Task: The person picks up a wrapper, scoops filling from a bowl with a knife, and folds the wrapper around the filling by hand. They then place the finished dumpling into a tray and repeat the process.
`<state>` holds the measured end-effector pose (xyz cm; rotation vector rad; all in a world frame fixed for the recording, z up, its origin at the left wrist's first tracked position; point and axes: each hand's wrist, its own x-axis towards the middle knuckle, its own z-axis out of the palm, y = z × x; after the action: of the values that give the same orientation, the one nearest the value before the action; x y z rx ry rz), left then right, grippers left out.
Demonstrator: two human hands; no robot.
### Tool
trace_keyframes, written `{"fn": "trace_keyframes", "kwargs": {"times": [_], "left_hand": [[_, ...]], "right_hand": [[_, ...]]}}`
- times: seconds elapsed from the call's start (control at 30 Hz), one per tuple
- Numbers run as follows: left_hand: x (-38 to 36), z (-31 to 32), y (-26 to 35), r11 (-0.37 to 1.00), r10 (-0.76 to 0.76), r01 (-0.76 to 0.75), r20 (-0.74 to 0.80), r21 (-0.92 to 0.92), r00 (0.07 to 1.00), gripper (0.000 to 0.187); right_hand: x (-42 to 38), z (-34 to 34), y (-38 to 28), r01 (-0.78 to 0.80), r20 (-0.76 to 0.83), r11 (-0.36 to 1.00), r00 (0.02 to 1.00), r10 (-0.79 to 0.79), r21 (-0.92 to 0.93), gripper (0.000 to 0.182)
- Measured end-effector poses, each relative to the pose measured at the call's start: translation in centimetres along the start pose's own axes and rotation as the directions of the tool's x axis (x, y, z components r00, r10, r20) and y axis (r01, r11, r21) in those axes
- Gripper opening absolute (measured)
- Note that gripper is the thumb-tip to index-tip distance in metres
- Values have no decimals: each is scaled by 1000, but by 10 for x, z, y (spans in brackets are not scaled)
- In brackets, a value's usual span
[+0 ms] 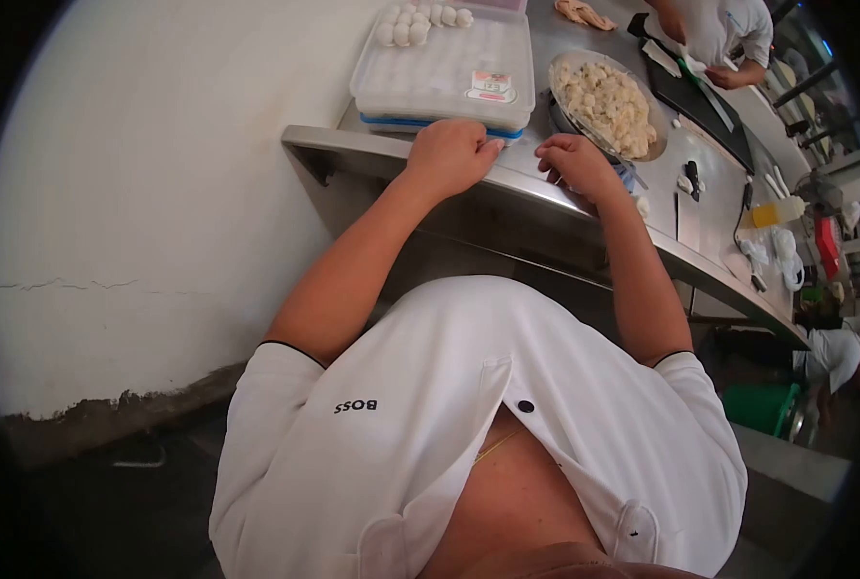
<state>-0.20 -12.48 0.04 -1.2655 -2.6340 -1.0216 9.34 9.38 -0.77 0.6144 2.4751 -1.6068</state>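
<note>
My left hand (449, 156) is closed, its fingers curled in front of the clear plastic egg box (439, 77) with a blue rim; what it holds, if anything, is hidden. A little to the right, my right hand (574, 164) hovers by the counter's front edge, fingers loosely bent and apart, nothing visible in them. White eggs (410, 24) lie on top of the box at the back. Just beyond my right hand stands a large metal bowl (657, 145) filled with pale chopped food (608, 104).
The steel counter (661, 207) runs off to the right. On it are a black cutting board (671, 92), a knife (717, 108), a black-handled tool (692, 180) and a yellow bottle (777, 212). Across it, a person (719, 39) works at the board. A wall (160, 193) stands left.
</note>
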Motion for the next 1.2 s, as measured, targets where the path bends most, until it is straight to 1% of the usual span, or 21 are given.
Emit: {"fn": "trace_keyframes", "kwargs": {"times": [0.03, 0.1, 0.17, 0.23, 0.3, 0.37, 0.4, 0.47, 0.57, 0.63, 0.7, 0.77, 0.83, 0.87, 0.9, 0.97, 1.0, 1.07, 1.1, 1.17, 1.2], "left_hand": [[0, -2, 0, 1000, -5, 6, 14, -21, 1000, 39], [-1, -2, -2, 999, -2, 4, 37, -53, 999, 39], [-1, 0, -6, 996, 59, -60, -17, -60, 998, 40], [-2, 2, -8, 996, 62, -64, -20, -61, 998, 40], [-3, 3, -7, 997, 60, -61, -22, -51, 998, 40], [-1, 6, -6, 996, 77, -79, -77, -32, 994, 39], [0, 6, -5, 997, 78, -80, -75, -22, 994, 39], [0, 3, -3, 999, 31, -31, -16, -11, 999, 40], [0, 3, 1, 999, -35, 35, -24, -16, 999, 41], [2, 4, 3, 998, -63, 64, -46, 19, 997, 42], [5, 8, 7, 994, -89, 92, -59, 51, 994, 43], [9, 9, 12, 977, -190, 194, -52, 93, 980, 45], [14, 11, 15, 966, -223, 227, -46, 127, 974, 45], [15, 11, 18, 948, -277, 280, -40, 154, 960, 45], [16, 12, 21, 927, -329, 330, -38, 178, 944, 46], [17, 16, 20, 919, -341, 345, -51, 191, 939, 45], [17, 18, 19, 911, -347, 354, -70, 211, 935, 45], [18, 20, 18, 905, -348, 359, -87, 229, 934, 45], [18, 21, 17, 902, -339, 355, -107, 245, 935, 44], [17, 22, 19, 901, -326, 348, -126, 258, 937, 44], [17, 20, 22, 909, -323, 342, -115, 237, 939, 43]], "right_hand": [[0, 1, 1, -1, -39, 1000, 999, 2, 22, 23], [0, 1, 1, -27, -70, 1000, 997, 26, -11, 23], [-2, 3, -2, -47, -106, 999, 993, 45, -19, 23], [-2, 3, -3, -60, -131, 998, 990, 55, -33, 23], [0, 2, 2, -22, -101, 999, 995, 17, -50, 24], [-4, 3, -2, 2, -103, 999, 995, -8, -52, 24], [-5, 4, -2, 27, -109, 998, 994, -34, -62, 25], [-3, 4, 4, 80, -86, 995, 993, -85, -60, 26], [-1, 5, 10, 214, -57, 968, 973, -223, -128, 28], [-1, 4, 10, 307, -24, 930, 948, -318, -201, 29], [-5, 5, 10, 396, -10, 894, 914, -406, -209, 30], [-15, 7, 3, 389, 11, 894, 918, -396, -222, 28], [-23, 9, 0, 477, -49, 776, 839, -542, -413, 25], [-27, 5, -3, 473, 5, 756, 849, -529, -452, 23], [-28, 1, -1, 475, 3, 759, 848, -529, -446, 23], [-28, -8, 5, 567, 90, 678, 794, -601, -467, 23], [-24, -16, 5, 565, 89, 681, 795, -600, -466, 23], [-6, -35, 0, 539, 148, 645, 816, -559, -542, 24], [7, -43, -1, 536, 145, 645, 818, -557, -545, 24], [40, -58, -4, 535, 133, 739, 837, -532, -410, 27], [56, -64, -5, 532, 129, 739, 838, -531, -413, 27]]}}
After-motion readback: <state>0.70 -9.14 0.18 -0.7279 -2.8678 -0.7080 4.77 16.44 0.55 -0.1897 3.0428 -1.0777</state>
